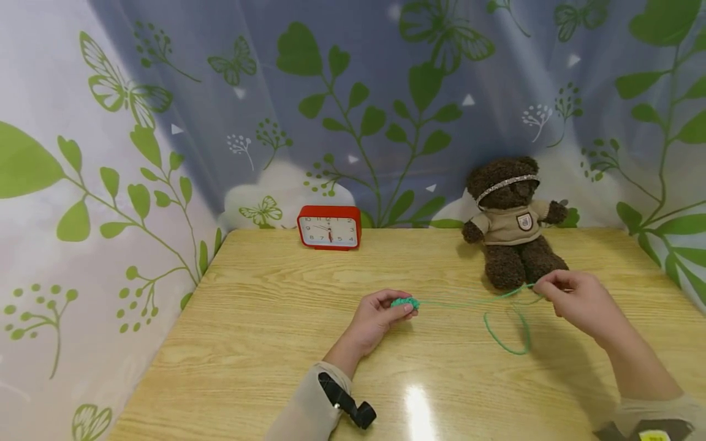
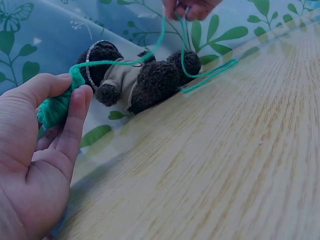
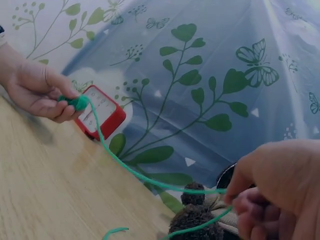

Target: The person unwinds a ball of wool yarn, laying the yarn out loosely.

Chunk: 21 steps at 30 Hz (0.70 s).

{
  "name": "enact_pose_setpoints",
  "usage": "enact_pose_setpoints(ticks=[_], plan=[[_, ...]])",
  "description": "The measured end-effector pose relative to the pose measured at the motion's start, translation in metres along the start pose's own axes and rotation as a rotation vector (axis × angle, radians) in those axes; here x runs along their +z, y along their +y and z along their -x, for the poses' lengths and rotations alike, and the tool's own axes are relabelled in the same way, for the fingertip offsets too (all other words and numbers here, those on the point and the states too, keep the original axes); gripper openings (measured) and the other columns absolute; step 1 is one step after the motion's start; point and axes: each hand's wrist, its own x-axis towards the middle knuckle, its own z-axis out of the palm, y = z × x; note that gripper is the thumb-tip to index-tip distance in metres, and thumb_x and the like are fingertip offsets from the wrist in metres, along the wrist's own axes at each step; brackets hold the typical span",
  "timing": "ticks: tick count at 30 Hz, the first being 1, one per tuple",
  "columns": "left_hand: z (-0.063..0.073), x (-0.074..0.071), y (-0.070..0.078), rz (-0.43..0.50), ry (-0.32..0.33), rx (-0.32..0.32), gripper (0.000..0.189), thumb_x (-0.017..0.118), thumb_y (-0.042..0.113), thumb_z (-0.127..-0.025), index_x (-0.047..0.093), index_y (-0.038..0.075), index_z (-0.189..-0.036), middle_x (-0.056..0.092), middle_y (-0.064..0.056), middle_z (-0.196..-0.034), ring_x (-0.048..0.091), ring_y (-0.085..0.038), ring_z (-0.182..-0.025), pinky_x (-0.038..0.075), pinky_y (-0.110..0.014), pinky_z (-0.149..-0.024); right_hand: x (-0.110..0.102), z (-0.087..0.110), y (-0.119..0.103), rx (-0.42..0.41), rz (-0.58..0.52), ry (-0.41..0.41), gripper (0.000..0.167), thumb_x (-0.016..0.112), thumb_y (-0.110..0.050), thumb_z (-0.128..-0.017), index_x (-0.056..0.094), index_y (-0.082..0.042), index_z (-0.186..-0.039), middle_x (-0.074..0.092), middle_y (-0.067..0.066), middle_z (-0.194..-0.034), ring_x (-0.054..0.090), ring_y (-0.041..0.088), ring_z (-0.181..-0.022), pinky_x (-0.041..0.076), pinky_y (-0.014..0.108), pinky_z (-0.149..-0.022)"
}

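My left hand [image 1: 375,320] pinches a small green piece of crocheted yarn [image 1: 406,302] between thumb and fingers, a little above the table. In the left wrist view the ridged piece [image 2: 54,110] bulges out between the thumb and fingertips. A strand of green yarn [image 3: 135,173] runs from it across to my right hand [image 1: 578,304], which pinches the strand between thumb and forefinger. Beyond that pinch the loose tail [image 1: 508,351] hangs down in a curve, well to the right of the crocheted piece. The right hand's lower fingers are curled inward.
On the wooden table [image 1: 265,318], a red alarm clock [image 1: 330,228] stands at the back. A brown teddy bear [image 1: 510,223] in a beige top sits at the back right, just behind my right hand. A patterned curtain [image 1: 380,92] hangs behind the table.
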Motion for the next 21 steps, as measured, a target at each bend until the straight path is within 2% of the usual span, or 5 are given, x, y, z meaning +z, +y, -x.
enact_pose_setpoints(ticks=[5, 10, 13, 17, 21], plan=[[0.001, 0.0, 0.001, 0.018, -0.029, -0.026, 0.041, 0.061, -0.009, -0.093, 0.05, -0.017, -0.132, 0.067, -0.001, -0.102, 0.072, -0.009, -0.089, 0.06, -0.022, -0.089, 0.012, -0.006, 0.009, -0.008, 0.101, -0.184, 0.035, 0.051, -0.028, -0.105, 0.066, 0.001, -0.115, 0.066, 0.011, -0.1, 0.054, 0.015, -0.066, 0.047, 0.031, -0.053], [0.001, -0.001, 0.0, 0.0, -0.045, -0.032, 0.042, 0.061, -0.007, -0.094, 0.05, -0.018, -0.133, 0.067, 0.0, -0.104, 0.072, -0.009, -0.091, 0.059, -0.022, -0.09, 0.024, -0.01, 0.012, -0.028, 0.142, -0.286, 0.024, 0.059, -0.019, -0.1, 0.069, 0.002, -0.107, 0.065, 0.005, -0.088, 0.051, 0.012, -0.058, 0.045, 0.028, -0.049], [0.0, -0.002, -0.001, -0.013, -0.046, -0.024, 0.038, 0.062, -0.005, -0.094, 0.054, -0.016, -0.13, 0.07, -0.002, -0.108, 0.073, -0.011, -0.093, 0.059, -0.023, -0.092, 0.027, -0.01, 0.011, -0.041, 0.154, -0.298, 0.026, 0.062, -0.019, -0.098, 0.068, 0.004, -0.108, 0.065, 0.005, -0.088, 0.053, 0.013, -0.059, 0.046, 0.028, -0.05], [-0.001, -0.002, -0.002, -0.009, -0.053, -0.026, 0.037, 0.062, -0.003, -0.095, 0.056, -0.014, -0.13, 0.07, -0.009, -0.121, 0.073, -0.013, -0.098, 0.058, -0.026, -0.095, 0.028, -0.01, 0.005, -0.03, 0.15, -0.292, 0.04, 0.061, -0.023, -0.099, 0.061, 0.012, -0.12, 0.066, 0.011, -0.094, 0.058, 0.016, -0.063, 0.049, 0.029, -0.052], [-0.001, -0.002, -0.001, -0.006, -0.054, -0.038, 0.04, 0.062, -0.003, -0.096, 0.053, -0.015, -0.133, 0.068, -0.012, -0.125, 0.073, -0.013, -0.099, 0.058, -0.026, -0.096, 0.032, -0.007, -0.007, -0.033, 0.189, -0.226, 0.055, 0.06, -0.029, -0.1, 0.052, 0.015, -0.132, 0.065, 0.016, -0.101, 0.053, 0.013, -0.059, 0.047, 0.029, -0.049]])
